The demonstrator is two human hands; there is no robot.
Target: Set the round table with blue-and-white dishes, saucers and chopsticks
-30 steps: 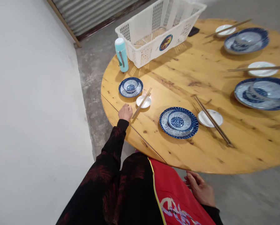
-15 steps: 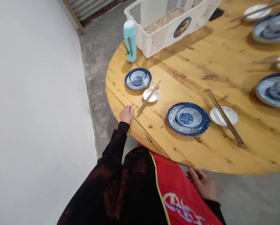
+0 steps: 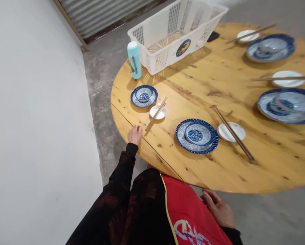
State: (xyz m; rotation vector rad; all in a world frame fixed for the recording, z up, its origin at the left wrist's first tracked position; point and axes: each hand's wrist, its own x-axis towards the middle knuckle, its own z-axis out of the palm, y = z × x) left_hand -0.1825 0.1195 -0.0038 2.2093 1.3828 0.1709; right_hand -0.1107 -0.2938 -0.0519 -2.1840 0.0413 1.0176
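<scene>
My left hand (image 3: 135, 135), curled into a fist with nothing visible in it, rests at the rim of the round wooden table (image 3: 165, 151). Nearest to it, a pair of chopsticks (image 3: 152, 119) lies across a small white dish (image 3: 161, 113). My right hand (image 3: 220, 208) hangs beside my red apron (image 3: 188, 204), just below the table edge, holding nothing; its fingers are loosely bent and slightly apart. On the table before me sits a blue-patterned plate (image 3: 180, 136) carrying a matching bowl (image 3: 198, 134). Right of it, more chopsticks cross another white dish (image 3: 238, 131).
A white plastic basket (image 3: 162, 59) stands at the back left, with a light-blue bottle (image 3: 134, 61) at its corner. Behind the left chopsticks is a smaller-looking plate and bowl. Further settings are at the right. A white wall (image 3: 40, 119) rises on the left.
My view has tilted up and turned slightly right, so more of the table and the settings at the right show. Both hands keep nearly the same pose and place.
</scene>
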